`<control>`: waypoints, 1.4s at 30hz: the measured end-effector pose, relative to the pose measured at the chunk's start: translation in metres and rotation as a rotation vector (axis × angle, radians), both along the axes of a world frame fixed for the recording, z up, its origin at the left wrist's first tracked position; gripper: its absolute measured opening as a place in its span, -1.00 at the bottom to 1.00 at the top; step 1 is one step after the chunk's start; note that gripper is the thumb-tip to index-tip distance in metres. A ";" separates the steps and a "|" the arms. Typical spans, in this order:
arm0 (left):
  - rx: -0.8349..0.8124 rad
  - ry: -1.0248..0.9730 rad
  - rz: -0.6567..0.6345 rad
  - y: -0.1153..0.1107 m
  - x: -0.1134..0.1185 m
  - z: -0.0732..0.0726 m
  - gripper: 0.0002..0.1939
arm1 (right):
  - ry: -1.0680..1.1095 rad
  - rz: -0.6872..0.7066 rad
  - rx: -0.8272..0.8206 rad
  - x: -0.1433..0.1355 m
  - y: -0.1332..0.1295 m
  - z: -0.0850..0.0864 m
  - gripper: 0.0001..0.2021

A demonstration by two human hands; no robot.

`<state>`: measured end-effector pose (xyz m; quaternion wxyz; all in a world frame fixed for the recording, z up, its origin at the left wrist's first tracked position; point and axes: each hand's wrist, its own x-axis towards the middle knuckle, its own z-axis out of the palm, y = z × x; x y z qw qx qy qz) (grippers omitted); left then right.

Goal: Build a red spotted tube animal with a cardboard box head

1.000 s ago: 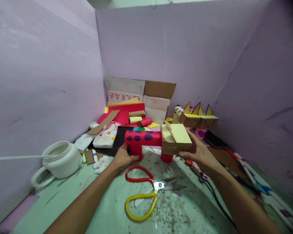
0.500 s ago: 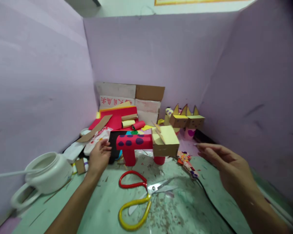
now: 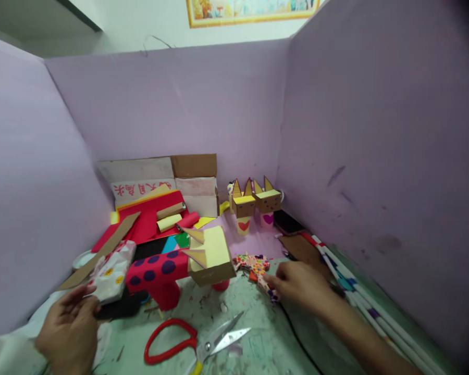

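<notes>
My left hand [image 3: 72, 325] is at the lower left, its thumb and fingers pinched near the edge of a white patterned packet [image 3: 115, 273]; what they hold, if anything, is too small to name. My right hand [image 3: 297, 284] reaches to a colourful patterned glue gun [image 3: 260, 273] with a black cord, fingertips at its body; whether they grip it is unclear. Between my hands stands a red tube animal [image 3: 152, 271] with purple spots and a box head [image 3: 211, 255] carrying two pointed ears. Open scissors [image 3: 207, 344] with red and yellow handles lie in front of it.
Two box-headed figures [image 3: 244, 205] stand at the back. Red paper [image 3: 144, 219], paper rolls [image 3: 170, 223] and a cardboard strip [image 3: 109, 250] lie at the back left, before a folded carton [image 3: 195, 195]. A dark phone [image 3: 289, 222] and striped sticks [image 3: 359, 297] are on the right.
The view has swung to the right. My right hand has moved down to the glue gun. The animal's ears now stand apart on its head, which appears turned.
</notes>
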<state>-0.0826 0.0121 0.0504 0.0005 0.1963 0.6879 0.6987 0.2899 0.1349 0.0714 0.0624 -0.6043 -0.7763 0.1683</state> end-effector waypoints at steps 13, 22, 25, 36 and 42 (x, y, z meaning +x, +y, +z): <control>-0.095 -0.037 0.004 -0.001 -0.004 -0.006 -0.61 | 0.396 -0.187 -0.269 -0.026 0.020 -0.014 -0.69; -0.094 0.051 0.062 -0.004 -0.005 -0.005 -0.67 | 1.058 -0.180 -0.174 0.001 -0.001 0.023 -0.77; -0.111 0.007 0.068 -0.003 -0.003 -0.003 -0.64 | 0.992 0.033 -0.204 0.002 -0.007 0.061 -0.78; -0.125 -0.041 0.046 -0.004 -0.011 -0.009 -0.61 | 0.588 0.436 -0.194 -0.039 0.014 0.130 -0.67; -0.149 -0.010 0.008 -0.005 -0.008 -0.009 -0.63 | 0.473 0.481 -0.125 -0.046 0.021 0.141 -0.69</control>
